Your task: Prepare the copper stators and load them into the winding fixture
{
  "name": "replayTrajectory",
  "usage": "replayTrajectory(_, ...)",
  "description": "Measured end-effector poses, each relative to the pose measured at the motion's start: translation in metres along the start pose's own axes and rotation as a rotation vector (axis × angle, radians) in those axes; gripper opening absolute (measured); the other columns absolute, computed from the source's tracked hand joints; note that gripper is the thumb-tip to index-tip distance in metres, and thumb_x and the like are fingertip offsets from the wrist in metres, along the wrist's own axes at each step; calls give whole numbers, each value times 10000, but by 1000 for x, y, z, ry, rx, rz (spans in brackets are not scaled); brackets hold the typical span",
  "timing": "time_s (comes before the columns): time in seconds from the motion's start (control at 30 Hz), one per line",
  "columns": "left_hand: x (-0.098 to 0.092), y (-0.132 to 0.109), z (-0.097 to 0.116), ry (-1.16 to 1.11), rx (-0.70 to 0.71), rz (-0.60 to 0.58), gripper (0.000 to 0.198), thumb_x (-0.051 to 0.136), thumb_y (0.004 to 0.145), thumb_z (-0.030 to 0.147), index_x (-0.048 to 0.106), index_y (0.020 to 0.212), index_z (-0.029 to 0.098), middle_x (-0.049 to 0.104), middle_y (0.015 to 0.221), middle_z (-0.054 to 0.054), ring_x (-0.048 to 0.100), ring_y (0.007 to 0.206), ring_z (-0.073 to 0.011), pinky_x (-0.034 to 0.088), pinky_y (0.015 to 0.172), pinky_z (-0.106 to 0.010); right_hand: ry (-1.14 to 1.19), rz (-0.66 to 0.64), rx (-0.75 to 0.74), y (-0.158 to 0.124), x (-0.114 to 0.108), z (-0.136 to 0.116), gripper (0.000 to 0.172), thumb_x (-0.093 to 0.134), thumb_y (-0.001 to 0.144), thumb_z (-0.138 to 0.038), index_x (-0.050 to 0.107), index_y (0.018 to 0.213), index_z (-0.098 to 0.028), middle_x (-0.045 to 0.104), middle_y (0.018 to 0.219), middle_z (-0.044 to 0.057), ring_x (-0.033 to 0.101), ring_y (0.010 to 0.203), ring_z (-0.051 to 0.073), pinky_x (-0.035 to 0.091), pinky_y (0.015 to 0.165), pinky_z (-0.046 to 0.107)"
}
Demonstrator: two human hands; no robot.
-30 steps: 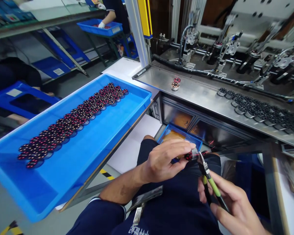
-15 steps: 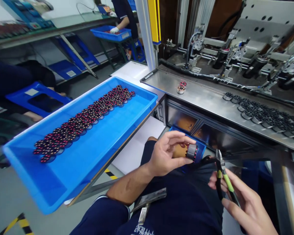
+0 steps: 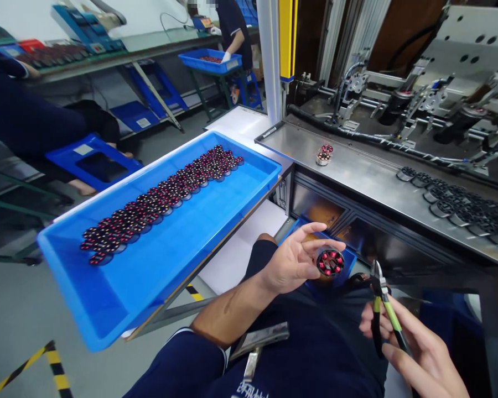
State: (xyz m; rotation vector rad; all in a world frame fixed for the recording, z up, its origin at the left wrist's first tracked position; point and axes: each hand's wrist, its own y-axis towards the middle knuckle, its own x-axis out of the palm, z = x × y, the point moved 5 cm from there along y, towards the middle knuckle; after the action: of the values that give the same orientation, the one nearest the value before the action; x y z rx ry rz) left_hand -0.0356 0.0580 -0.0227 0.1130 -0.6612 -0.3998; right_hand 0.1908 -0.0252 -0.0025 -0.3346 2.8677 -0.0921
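My left hand (image 3: 292,262) grips a motor stator (image 3: 331,262), a round dark ring with red windings inside, between thumb and fingers. Its open face is turned up toward me. Lower right, my right hand (image 3: 415,337) is closed around diagonal cutters (image 3: 382,298) with green and black handles. The cutters' jaws point up and away, apart from the stator. Two stators (image 3: 324,157) with red and copper windings sit on the metal bench ledge (image 3: 357,171). Many similar stators (image 3: 157,202) lie in rows in the blue tray (image 3: 178,249) at my left.
Black ring-shaped cores (image 3: 460,204) stand in rows on the ledge at right, in front of a winding machine (image 3: 419,99). A blue bin (image 3: 348,257) is below my left hand. Behind the tray, a co-worker (image 3: 45,105) sits on a blue stool (image 3: 93,160); another person (image 3: 234,33) stands farther back.
My left hand has turned the stator from its side so its wound face shows. The right hand still holds the cutters. The whole view has shifted slightly.
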Motion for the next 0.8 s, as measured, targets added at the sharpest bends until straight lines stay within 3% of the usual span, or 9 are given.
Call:
replayTrajectory(0.17,-1,0,2,-196,-118,58,816,936,607,291,482,1283,251,731,1180,-95,744,945,-218,562,834,-300,-53,-75,-13,5,1,0,485,583,948,-285,529,1427,-333,737,1110,59,748,928,195,600,852,249)
replayTrajectory(0.27,-1,-1,5,-272,-146,58,801,938,599,255,502,1271,247,746,1150,-85,744,925,-204,550,847,-297,-168,-27,-110,34,-10,-18,490,590,931,-303,531,1416,-335,727,1091,56,739,922,194,596,838,267)
replayTrajectory(0.37,0,-1,6,-339,-170,37,760,914,644,292,510,1284,227,767,1094,-104,751,854,-190,546,823,-290,-473,146,-264,97,-33,-49,566,614,862,-308,534,1421,-269,696,1062,68,701,941,212,558,904,344)
replayTrajectory(0.43,2,-1,5,-368,-171,13,732,895,675,313,509,1290,222,780,1034,-102,753,825,-190,549,818,-300,-889,309,-272,151,-49,-64,636,623,774,-261,563,1404,-199,673,1152,101,657,1018,235,501,966,374)
replayTrajectory(0.5,6,-3,7,-377,-161,-6,719,887,687,324,508,1289,221,783,997,-94,753,822,-190,552,826,-308,-1008,333,-228,206,-59,-69,628,642,757,-244,595,1371,-117,660,1231,165,617,1109,272,452,998,387)
replayTrajectory(0.6,4,-14,15,-312,-144,30,739,908,652,322,519,1270,217,769,1009,-95,744,812,-182,555,786,-288,-1102,312,-167,268,-62,-63,549,662,768,-265,662,1287,-83,688,1192,196,623,1070,275,441,929,361)
replayTrajectory(0.7,-23,-36,38,-70,-129,155,799,942,570,268,529,1253,230,730,1046,-79,742,868,-201,566,792,-300,-1168,340,-145,298,-56,-56,546,644,817,-326,653,1304,-80,661,1237,238,611,1087,297,424,882,374)
replayTrajectory(0.8,-83,-59,84,563,-119,361,772,892,610,269,521,1285,215,687,1083,-78,737,914,-220,585,818,-349,-1197,341,-138,313,-54,-46,550,620,840,-379,674,1262,-29,642,1262,280,582,1147,338,418,877,405)
